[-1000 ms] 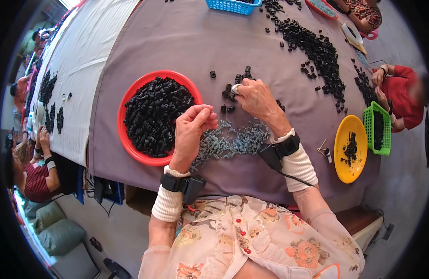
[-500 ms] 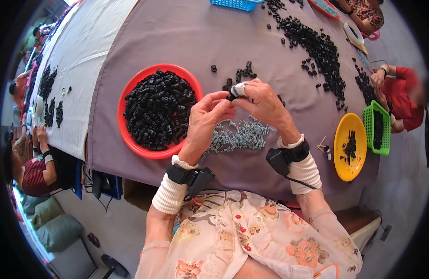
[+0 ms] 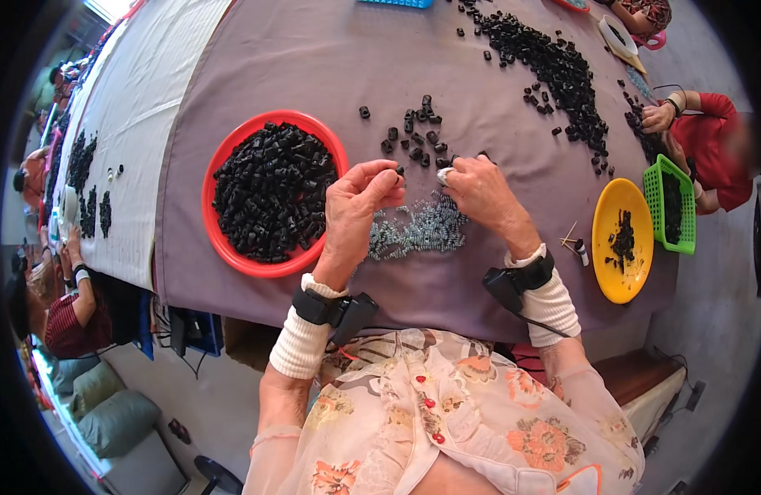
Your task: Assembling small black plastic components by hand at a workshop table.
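Note:
My left hand point(image 3: 357, 206) is closed, thumb and forefinger pinching a small black plastic part point(image 3: 399, 171) whose far side shows past the fingertips. To its right, my right hand point(image 3: 486, 196) is low over the cloth with its fingers curled inward and a white wrap on one finger. What those fingers hold, if anything, is hidden. Loose black plastic parts point(image 3: 417, 139) lie just beyond both hands. Between the wrists and the parts spreads a pile of small silvery springs point(image 3: 422, 233).
A red basin point(image 3: 222, 242) heaped with black parts stands at the left. On the right are a yellow plate point(image 3: 636, 276), a green basket point(image 3: 685, 219), and a small bottle point(image 3: 581, 252) by thin sticks. More black parts point(image 3: 554, 74) trail across the far cloth. A co-worker in red point(image 3: 714, 132) sits at right.
My hands, which met over the springs, have moved apart. The left drew back a little to the left with a black part; the right went right and down toward the cloth.

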Demonstrator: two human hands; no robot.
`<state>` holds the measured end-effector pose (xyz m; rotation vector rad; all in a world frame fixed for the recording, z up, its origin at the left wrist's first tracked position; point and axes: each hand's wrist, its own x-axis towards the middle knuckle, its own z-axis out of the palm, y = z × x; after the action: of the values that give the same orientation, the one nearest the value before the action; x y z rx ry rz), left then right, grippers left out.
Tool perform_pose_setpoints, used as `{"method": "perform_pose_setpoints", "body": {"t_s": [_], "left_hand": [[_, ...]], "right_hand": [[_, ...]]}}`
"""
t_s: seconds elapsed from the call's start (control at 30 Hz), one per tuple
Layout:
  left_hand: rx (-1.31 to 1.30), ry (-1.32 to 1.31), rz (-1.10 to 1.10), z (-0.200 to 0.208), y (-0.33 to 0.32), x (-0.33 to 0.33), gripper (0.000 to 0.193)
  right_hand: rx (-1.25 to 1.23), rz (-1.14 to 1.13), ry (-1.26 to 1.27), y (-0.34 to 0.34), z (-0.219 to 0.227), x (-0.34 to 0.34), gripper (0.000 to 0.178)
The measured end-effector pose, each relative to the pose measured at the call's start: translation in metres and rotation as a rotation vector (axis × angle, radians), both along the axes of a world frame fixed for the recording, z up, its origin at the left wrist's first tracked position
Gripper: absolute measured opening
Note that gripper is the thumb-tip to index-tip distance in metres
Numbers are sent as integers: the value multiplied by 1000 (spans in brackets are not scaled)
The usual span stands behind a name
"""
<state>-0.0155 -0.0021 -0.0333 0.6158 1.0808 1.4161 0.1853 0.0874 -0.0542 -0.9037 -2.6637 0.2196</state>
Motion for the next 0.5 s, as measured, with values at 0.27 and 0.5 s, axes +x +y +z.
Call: {"method": "perform_pose_setpoints", "body": {"t_s": [0.27, 0.5], "left_hand": [[75, 297, -22, -3, -8, 2, 23], [109, 486, -27, -4, -6, 12, 23]], "right_hand": [[-138, 22, 227, -5, 29, -12, 11], [-244, 59, 592, -16, 43, -36, 14]]}}
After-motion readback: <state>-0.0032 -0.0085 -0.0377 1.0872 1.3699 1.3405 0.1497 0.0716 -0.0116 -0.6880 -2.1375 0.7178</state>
